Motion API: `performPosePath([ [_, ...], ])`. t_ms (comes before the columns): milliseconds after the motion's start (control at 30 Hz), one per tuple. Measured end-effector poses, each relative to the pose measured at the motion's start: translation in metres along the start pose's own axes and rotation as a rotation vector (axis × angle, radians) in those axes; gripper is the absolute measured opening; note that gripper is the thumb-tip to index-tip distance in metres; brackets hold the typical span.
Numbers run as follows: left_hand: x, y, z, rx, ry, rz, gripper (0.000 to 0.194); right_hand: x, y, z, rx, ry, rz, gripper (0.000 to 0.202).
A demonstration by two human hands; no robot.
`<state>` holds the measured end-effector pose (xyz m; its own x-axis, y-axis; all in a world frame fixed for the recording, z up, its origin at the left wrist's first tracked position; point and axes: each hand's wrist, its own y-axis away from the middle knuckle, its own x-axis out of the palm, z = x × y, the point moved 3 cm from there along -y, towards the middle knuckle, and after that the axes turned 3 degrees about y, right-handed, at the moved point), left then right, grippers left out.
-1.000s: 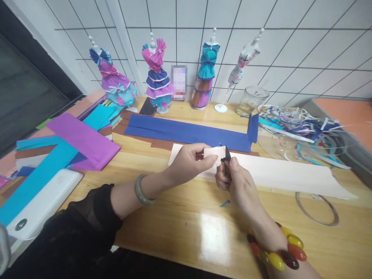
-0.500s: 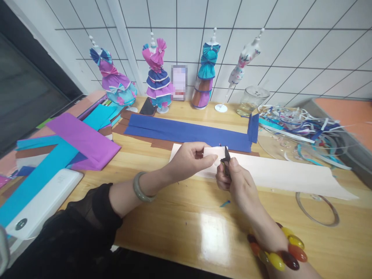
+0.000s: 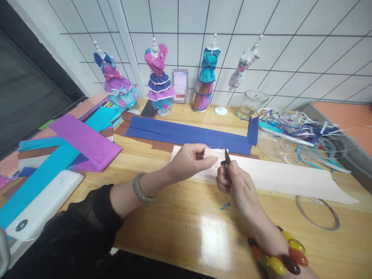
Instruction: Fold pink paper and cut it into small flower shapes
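My left hand (image 3: 190, 161) pinches a small pale pink piece of paper (image 3: 213, 154) between thumb and fingers. Around a small dark pair of scissors (image 3: 226, 158) my right hand (image 3: 240, 182) is closed, its blades at the right edge of that piece. Beneath both hands lies a long pale pink strip (image 3: 279, 174), its right end slightly raised. Behind it a folded dark blue strip (image 3: 186, 133) rests on a brown one (image 3: 157, 146). A tiny blue scrap (image 3: 225, 206) sits on the table in front of my right hand.
Several dress forms stand along the tiled wall, such as a pink and blue one (image 3: 159, 83). A glass cup (image 3: 252, 102) is near a heap of cut strips (image 3: 299, 126). At left are a purple strip (image 3: 87, 143) and a white power bank (image 3: 49, 205). A tape ring (image 3: 318, 213) lies at right.
The view has tilted slightly, so the background sits a little lower. The scissor blades have drawn closer together at the pink piece's edge; both hands stay nearly in place.
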<state>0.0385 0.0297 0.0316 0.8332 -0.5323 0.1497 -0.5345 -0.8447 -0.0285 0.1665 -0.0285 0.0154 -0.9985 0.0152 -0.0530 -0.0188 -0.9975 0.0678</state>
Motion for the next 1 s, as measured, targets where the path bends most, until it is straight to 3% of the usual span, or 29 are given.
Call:
performPosePath([
  [600,-0.0068,-0.0022,-0.0003,0.009,-0.154,-0.006,0.035,-0.0008,-0.0003,-0.0018,-0.033,0.010,0.027,0.044],
  [1000,-0.0045,-0.0009,0.0021,0.021,-0.167,-0.037,0.030,0.0011,0.0002,-0.0009,-0.043,-0.016,0.050,0.043],
])
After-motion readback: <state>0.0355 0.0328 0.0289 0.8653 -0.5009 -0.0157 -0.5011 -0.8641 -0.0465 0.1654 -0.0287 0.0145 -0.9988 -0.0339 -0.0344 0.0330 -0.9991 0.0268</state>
